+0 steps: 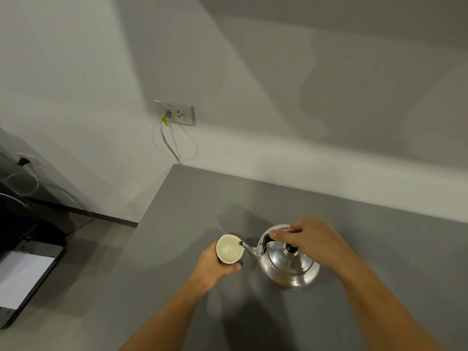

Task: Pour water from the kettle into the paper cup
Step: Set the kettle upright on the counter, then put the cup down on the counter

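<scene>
Tipping gently works best: your right hand (307,240) grips the kettle (288,262) handle, your left hand (215,266) wraps the paper cup (229,249) on the table (379,236); keep spout over rim.

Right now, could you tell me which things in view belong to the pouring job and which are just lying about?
Part of the job:
- paper cup, held by the left hand
- kettle, its handle gripped by the right hand, spout tip at the cup's rim
- grey table under them

Just lying about:
- wall socket with a plugged-in cable
- dark machine holding white paper, on the left
</scene>
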Action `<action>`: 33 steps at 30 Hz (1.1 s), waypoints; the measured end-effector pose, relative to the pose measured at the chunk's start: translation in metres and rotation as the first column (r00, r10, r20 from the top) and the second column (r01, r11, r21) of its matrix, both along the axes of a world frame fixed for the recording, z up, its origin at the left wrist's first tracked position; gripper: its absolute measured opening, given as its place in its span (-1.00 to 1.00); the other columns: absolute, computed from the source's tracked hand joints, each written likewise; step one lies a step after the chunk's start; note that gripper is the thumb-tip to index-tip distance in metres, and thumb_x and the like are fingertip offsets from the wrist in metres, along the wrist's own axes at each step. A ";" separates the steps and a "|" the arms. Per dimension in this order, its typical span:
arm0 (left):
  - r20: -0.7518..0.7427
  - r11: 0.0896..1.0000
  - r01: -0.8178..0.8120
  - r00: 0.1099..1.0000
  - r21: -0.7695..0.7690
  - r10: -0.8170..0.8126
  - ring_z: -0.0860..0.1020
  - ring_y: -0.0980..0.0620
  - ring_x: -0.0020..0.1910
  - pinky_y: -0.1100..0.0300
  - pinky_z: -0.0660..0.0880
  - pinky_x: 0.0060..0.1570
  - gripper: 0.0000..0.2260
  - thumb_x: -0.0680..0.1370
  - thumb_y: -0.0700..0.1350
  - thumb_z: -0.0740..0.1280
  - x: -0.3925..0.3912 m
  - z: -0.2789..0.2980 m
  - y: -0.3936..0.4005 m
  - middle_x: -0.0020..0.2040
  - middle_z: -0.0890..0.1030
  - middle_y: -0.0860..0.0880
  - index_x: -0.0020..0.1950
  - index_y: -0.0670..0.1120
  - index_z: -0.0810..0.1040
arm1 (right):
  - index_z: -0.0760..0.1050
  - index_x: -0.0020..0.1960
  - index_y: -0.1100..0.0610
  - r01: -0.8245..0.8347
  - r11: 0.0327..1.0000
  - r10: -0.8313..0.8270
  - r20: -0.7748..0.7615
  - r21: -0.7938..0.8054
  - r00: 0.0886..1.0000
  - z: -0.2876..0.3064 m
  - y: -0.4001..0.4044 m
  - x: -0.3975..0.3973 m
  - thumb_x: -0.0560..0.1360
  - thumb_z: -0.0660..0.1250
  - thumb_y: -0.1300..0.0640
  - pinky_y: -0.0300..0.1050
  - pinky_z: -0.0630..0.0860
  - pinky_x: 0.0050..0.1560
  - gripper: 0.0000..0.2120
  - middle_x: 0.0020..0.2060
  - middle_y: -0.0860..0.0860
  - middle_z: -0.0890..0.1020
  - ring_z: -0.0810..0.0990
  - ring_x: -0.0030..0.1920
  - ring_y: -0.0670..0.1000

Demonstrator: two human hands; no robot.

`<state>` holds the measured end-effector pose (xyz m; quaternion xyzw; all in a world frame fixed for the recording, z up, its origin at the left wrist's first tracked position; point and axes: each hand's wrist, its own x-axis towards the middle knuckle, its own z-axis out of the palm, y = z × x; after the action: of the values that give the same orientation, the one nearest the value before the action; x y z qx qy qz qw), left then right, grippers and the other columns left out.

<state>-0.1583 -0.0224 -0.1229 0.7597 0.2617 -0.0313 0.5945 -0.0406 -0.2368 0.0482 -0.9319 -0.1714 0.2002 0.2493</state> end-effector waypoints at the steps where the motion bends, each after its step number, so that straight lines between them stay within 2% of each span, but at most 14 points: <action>1: 0.001 1.000 -0.001 1.000 0.009 0.001 0.67 0.00 0.14 0.04 0.57 0.22 -0.40 0.26 -0.19 0.67 -0.001 0.001 -0.001 0.10 0.73 0.01 0.24 0.04 0.59 | 0.44 -0.53 0.01 0.023 0.999 -0.023 -0.005 0.025 1.000 -0.004 -0.004 -0.001 0.35 0.46 -0.38 -0.19 0.22 -0.45 -0.45 -0.68 -0.13 0.38 0.33 -0.64 -0.15; 3: 0.000 1.000 0.006 1.000 0.026 -0.006 0.68 0.01 0.11 0.00 0.58 0.22 -0.43 0.26 -0.16 0.67 -0.002 0.004 -0.002 0.07 0.74 0.03 0.21 0.07 0.60 | 0.44 -0.51 0.06 0.050 0.997 -0.050 -0.006 0.057 0.999 -0.009 -0.011 -0.005 0.35 0.45 -0.39 -0.18 0.22 -0.44 -0.43 -0.66 -0.11 0.36 0.31 -0.63 -0.13; 6: -0.008 0.999 0.016 1.000 0.040 -0.016 0.70 -0.06 0.09 -0.09 0.58 0.22 -0.45 0.25 -0.10 0.66 -0.008 0.007 -0.004 0.04 0.75 -0.02 0.20 -0.01 0.61 | 0.49 -0.37 0.23 0.071 0.995 -0.073 0.024 0.072 0.997 -0.013 -0.018 -0.013 0.35 0.43 -0.40 -0.13 0.24 -0.44 -0.34 -0.61 -0.08 0.35 0.29 -0.60 -0.12; 9: -0.020 0.996 0.010 1.000 0.086 -0.008 0.71 -0.05 0.06 -0.06 0.60 0.18 -0.45 0.20 0.00 0.62 -0.013 0.013 -0.006 0.01 0.76 -0.03 0.16 -0.05 0.63 | 0.46 -0.35 0.25 0.107 0.985 -0.108 -0.001 0.139 0.994 -0.015 -0.029 -0.019 0.35 0.42 -0.42 -0.10 0.30 -0.41 -0.31 -0.57 -0.05 0.38 0.31 -0.56 -0.09; 12: -0.043 0.987 0.035 0.999 0.156 -0.029 0.71 -0.01 -0.02 0.00 0.61 0.09 -0.59 0.31 -0.09 0.62 -0.018 0.017 -0.003 -0.01 0.76 -0.01 0.12 -0.03 0.63 | 0.41 -0.46 0.13 0.103 0.976 -0.101 -0.021 0.193 0.995 -0.014 -0.038 -0.024 0.34 0.41 -0.43 -0.11 0.28 -0.42 -0.36 -0.60 -0.07 0.37 0.30 -0.56 -0.09; 14: -0.071 0.962 0.121 0.992 0.243 -0.107 0.69 0.00 -0.02 0.10 0.58 0.05 -0.64 0.40 -0.17 0.55 -0.004 0.036 -0.018 0.02 0.74 0.01 0.17 -0.02 0.62 | 0.38 -0.52 0.06 0.181 0.951 -0.174 -0.051 0.250 0.983 -0.012 -0.069 -0.024 0.34 0.43 -0.42 -0.14 0.24 -0.45 -0.39 -0.62 -0.09 0.35 0.27 -0.57 -0.11; 18: -0.114 0.927 0.116 0.990 0.356 -0.080 0.61 -0.10 0.19 0.12 0.50 0.19 -0.61 0.51 -0.34 0.30 -0.002 0.046 -0.009 0.18 0.69 -0.06 0.32 -0.11 0.57 | 0.30 -0.55 0.05 0.170 0.954 -0.165 -0.042 0.247 0.985 -0.011 -0.069 -0.019 0.33 0.44 -0.42 -0.14 0.21 -0.44 -0.37 -0.61 -0.08 0.28 0.23 -0.57 -0.10; 21: -0.103 0.915 0.099 0.993 0.391 -0.063 0.60 -0.01 0.12 0.22 0.43 0.12 -0.61 0.56 -0.35 0.23 0.028 0.042 0.000 0.20 0.69 -0.03 0.33 -0.09 0.59 | 0.27 -0.55 0.06 0.223 0.940 -0.218 -0.048 0.258 0.975 -0.016 -0.069 0.009 0.33 0.44 -0.42 -0.11 0.23 -0.43 -0.35 -0.59 -0.07 0.27 0.22 -0.56 -0.08; 24: -0.056 0.924 0.016 0.998 0.381 0.006 0.61 0.02 0.11 0.21 0.45 0.13 -0.69 0.62 -0.27 0.24 0.033 0.049 0.009 0.20 0.70 -0.01 0.30 -0.07 0.62 | 0.30 -0.54 0.07 0.229 0.935 -0.224 -0.051 0.271 0.973 -0.014 -0.068 0.014 0.35 0.44 -0.40 -0.14 0.26 -0.44 -0.36 -0.59 -0.07 0.29 0.25 -0.57 -0.09; 27: -0.049 0.927 -0.030 0.997 0.374 0.052 0.63 -0.04 0.12 0.18 0.48 0.10 -0.76 0.65 -0.13 0.27 0.039 0.052 0.018 0.17 0.71 -0.06 0.29 -0.09 0.61 | 0.35 -0.44 0.21 0.248 0.932 -0.255 -0.008 0.266 0.967 -0.011 -0.062 0.023 0.39 0.38 -0.42 -0.11 0.30 -0.41 -0.31 -0.58 -0.04 0.35 0.29 -0.57 -0.10; 29: -0.045 0.924 -0.034 0.997 0.381 0.056 0.63 -0.02 0.11 0.19 0.46 0.09 -0.75 0.65 -0.10 0.29 0.047 0.057 0.021 0.16 0.70 -0.06 0.28 -0.09 0.61 | 0.45 -0.41 0.22 0.268 0.932 -0.282 0.025 0.244 0.959 -0.007 -0.059 0.033 0.47 0.28 -0.42 -0.11 0.35 -0.40 -0.29 -0.62 -0.05 0.43 0.36 -0.61 -0.13; 33: -0.025 0.914 -0.012 0.999 0.406 0.025 0.59 0.04 -0.02 0.23 0.42 0.05 -0.77 0.64 -0.08 0.30 0.063 0.067 0.021 0.12 0.71 -0.04 0.26 -0.08 0.63 | 0.54 -0.39 0.23 0.293 0.922 -0.321 0.078 0.253 0.944 -0.002 -0.052 0.054 0.60 0.18 -0.32 -0.12 0.35 -0.41 -0.31 -0.69 -0.10 0.46 0.45 -0.63 -0.18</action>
<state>-0.0955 -0.0014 -0.0558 0.8635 0.2783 0.0182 0.4202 0.0135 -0.2887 0.0462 -0.9206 -0.0604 0.0815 0.3770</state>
